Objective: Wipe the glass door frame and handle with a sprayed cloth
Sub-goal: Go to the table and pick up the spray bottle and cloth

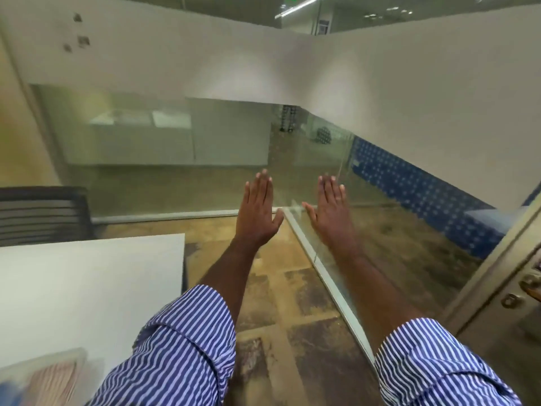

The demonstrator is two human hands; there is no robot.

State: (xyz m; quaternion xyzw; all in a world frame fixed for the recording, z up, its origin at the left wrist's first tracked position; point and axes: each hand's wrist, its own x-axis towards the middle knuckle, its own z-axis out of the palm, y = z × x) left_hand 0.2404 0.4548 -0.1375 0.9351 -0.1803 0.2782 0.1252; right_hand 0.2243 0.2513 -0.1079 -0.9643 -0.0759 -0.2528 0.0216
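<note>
My left hand (257,212) and my right hand (330,209) are both stretched out flat in front of me, palms down, fingers together and empty. They hover over the corner where two glass partitions (366,183) meet. The glass door frame (494,265) rises at the right edge, metal and pale, with the door handle (531,284) and a round lock (510,300) on it. My right hand is well to the left of the handle. No cloth or spray bottle shows clearly.
A white table (87,288) stands at the left, with a blurred container (38,379) at its near corner. A dark chair (41,212) sits behind it. Patterned brown floor (287,303) runs between table and glass. A blue dotted band (409,186) lines the far wall.
</note>
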